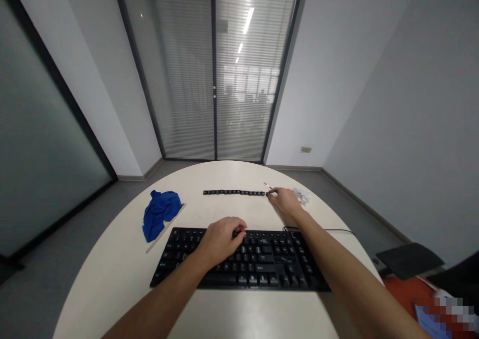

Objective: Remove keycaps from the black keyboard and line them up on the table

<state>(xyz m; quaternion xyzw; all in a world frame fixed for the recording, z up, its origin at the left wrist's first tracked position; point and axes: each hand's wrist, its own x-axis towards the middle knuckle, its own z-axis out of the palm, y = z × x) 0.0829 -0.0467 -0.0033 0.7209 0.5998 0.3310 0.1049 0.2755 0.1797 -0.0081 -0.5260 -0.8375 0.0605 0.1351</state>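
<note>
Left hand (223, 239) resting palm-down on the black full-size plastic keyboard (239, 260), fingers curled loosely over the upper key rows, gripping nothing visible; whether a keycap sits under the fingertips cannot be told. Right hand (286, 202) stretched out past the keyboard to the right end of a straight row of small black keycaps (235, 192) laid out on the round pale desk (112, 259). Fingers (275, 194) of that hand pinched nearly closed at the last cap in the row; what lies between them too small to tell, most likely one cap. Just beyond the fingertips, a thin metal tool (267, 185), perhaps tweezers. Beside the wrist, a crumpled white tissue (302, 195). At the left, well apart from both hands, a bunched blue cloth (160, 213) lying on a thin pale strip (166, 227).

Risks, as a judgement: a nudge from the pinched fingers likely to knock the end cap askew and push the neighbours out of line, since the caps sit loose and touching. The forearm passing over the right end of the keyboard could catch raised keys or the thin cable (329, 230). Small caps easily flicked off the curved desk edge.
</note>
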